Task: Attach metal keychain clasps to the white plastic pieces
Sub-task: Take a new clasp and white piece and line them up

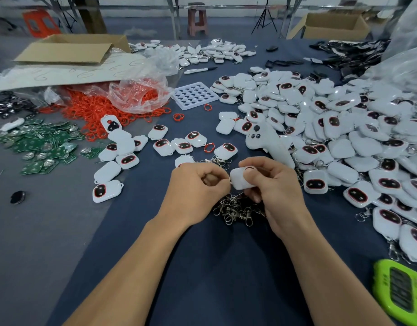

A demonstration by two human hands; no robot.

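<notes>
Alignment matters most here: the white plastic piece (239,182) should be held steady with its corner loop turned toward the other hand, so the split ring can be opened just enough and wound fully through.

The piece is held above the tabletop (226,267), directly over a tangle of loose metal clasps (235,211). The right hand (278,191) grips it, thumb across the top and fingers curled beneath. The left hand (195,191) is rolled knuckles-up, its fingers pinched together at the piece's left corner, seemingly on a clasp ring (230,181) too small to make out. Both forearms angle inward.
</notes>
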